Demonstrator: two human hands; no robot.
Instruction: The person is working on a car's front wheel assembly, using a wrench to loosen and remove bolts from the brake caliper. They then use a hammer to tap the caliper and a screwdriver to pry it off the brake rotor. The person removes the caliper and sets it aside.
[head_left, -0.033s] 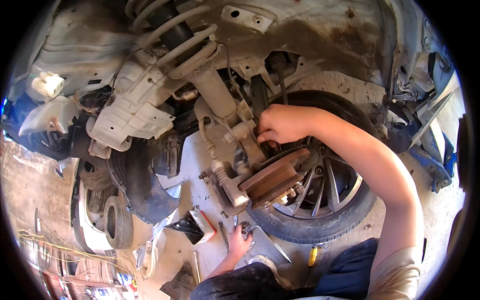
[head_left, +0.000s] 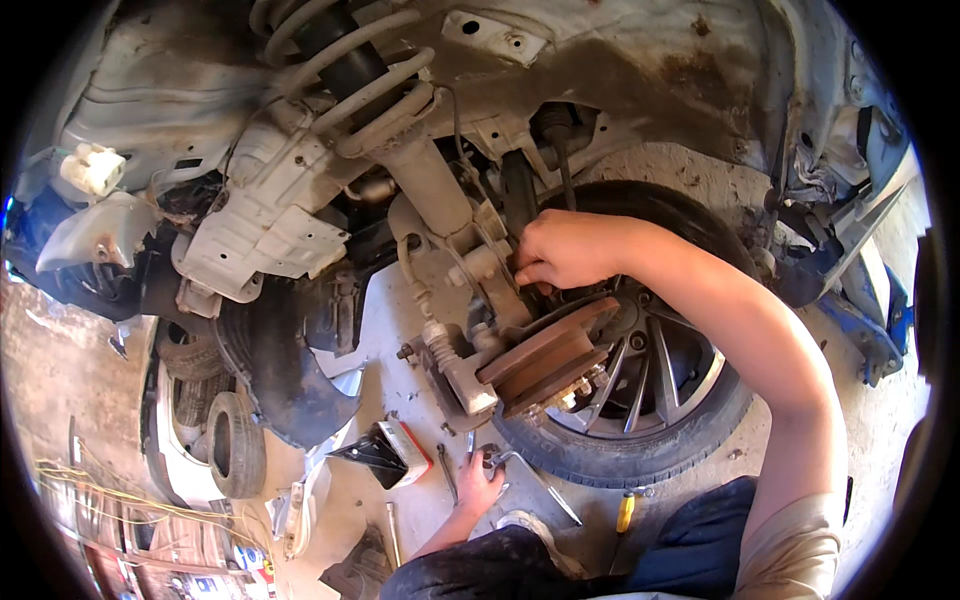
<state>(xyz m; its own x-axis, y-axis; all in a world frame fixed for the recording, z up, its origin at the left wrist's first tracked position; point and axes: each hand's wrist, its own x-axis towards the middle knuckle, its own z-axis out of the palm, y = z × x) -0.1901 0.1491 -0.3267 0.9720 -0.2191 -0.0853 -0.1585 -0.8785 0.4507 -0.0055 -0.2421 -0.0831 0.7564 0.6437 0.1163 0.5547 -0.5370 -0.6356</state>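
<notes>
While the left hand (head_left: 482,482) curls around a metal tool (head_left: 547,489), the right hand (head_left: 566,250) bends beside the strut (head_left: 432,190), its grip hidden.

The dusty, greyish suspension strut (head_left: 430,190) slants down into its bolted bracket (head_left: 480,260); a bent silvery bar (head_left: 549,489) lies diagonally below.

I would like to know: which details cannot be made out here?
All in the head view:
Right hand: whatever it holds, if anything, is hidden by the hand itself.
Left hand: too small to tell whether it grips the metal tools.
Coil spring: its upper end is cut off by the top edge.
Wheel: partly covered by the brake disc and right forearm.
</notes>
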